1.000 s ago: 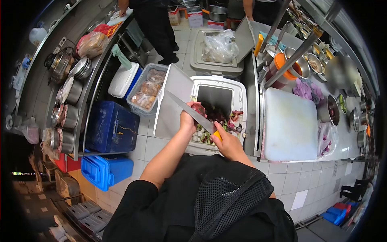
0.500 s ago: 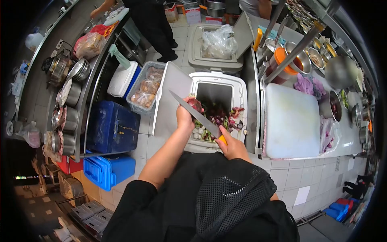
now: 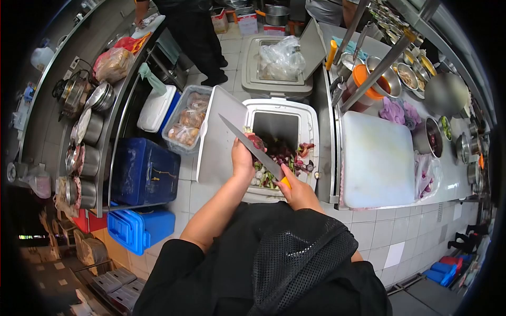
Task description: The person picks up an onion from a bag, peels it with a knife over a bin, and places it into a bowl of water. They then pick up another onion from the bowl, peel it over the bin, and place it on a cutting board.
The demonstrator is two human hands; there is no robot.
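Observation:
My left hand is closed around a red onion, which the blade partly covers. In my right hand is the yellow handle of a large kitchen knife. Its long blade slants up and left across the onion, the tip just past my left hand. Both hands are over a white bin whose grey lid stands folded out to the left. Inside the bin lie onion peels and green vegetable scraps.
A white cutting board lies on the counter at right, near a metal pot and a plastic bag. Left stand a tub of bagged food and a blue box. A person stands beyond, near another bin.
The view has shifted slightly. My hands keep nearly the same pose, with the knife still lying across the onion. The person at the back has an arm lower over the left counter.

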